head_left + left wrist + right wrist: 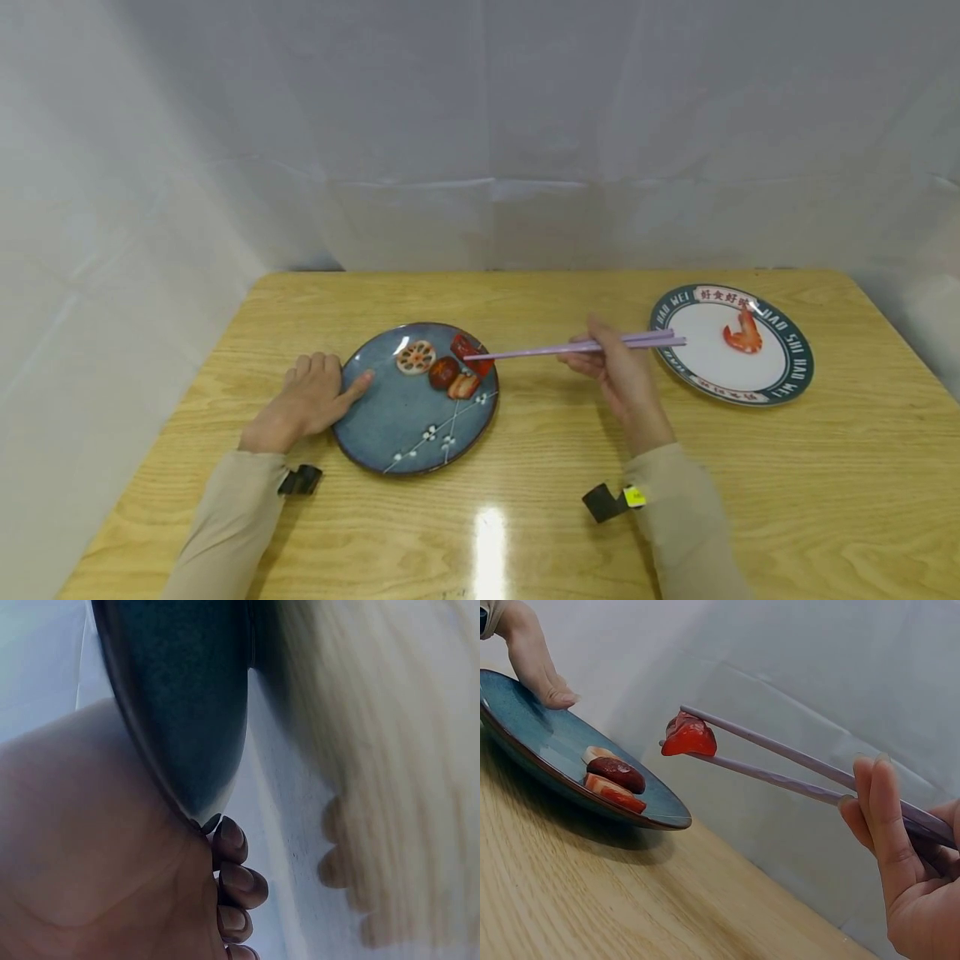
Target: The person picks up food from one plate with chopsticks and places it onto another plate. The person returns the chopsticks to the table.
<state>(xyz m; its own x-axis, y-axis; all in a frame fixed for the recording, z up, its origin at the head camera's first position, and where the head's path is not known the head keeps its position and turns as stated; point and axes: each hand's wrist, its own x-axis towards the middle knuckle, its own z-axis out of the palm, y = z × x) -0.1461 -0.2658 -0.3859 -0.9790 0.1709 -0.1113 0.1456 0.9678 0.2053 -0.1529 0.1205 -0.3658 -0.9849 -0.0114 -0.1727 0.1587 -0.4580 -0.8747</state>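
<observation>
Closest to my end of the feed, two beige sleeves (686,517) come in over the wooden tabletop (562,533), a black fitting (602,502) at each wrist. I have the hands well apart. My left hand (307,400) is clamped on the blue plate (416,425), thumb laid over the rim and fingers outside it (how hard it grips, I can't tell from here). White blossoms are painted across the plate's near part. My right hand (626,383), out past the plate's right side, is closed round a pair of lilac chopsticks (651,339) that point left. Their tips pinch a glossy red piece (688,735); the head view sets it against the plate's right edge, while the right wrist view shows it raised clear of the plate. Grouped on the plate toward that same edge are an orange-and-white piece (462,386), a dark brown-red round (443,373) and, a little farther off, a lotus slice (416,357). Beyond my right hand, over to the right, lies the white plate (701,354), with a dark green lettered border and one orange shrimp (745,335). Behind everything hangs a pale grey sheet (480,125).
</observation>
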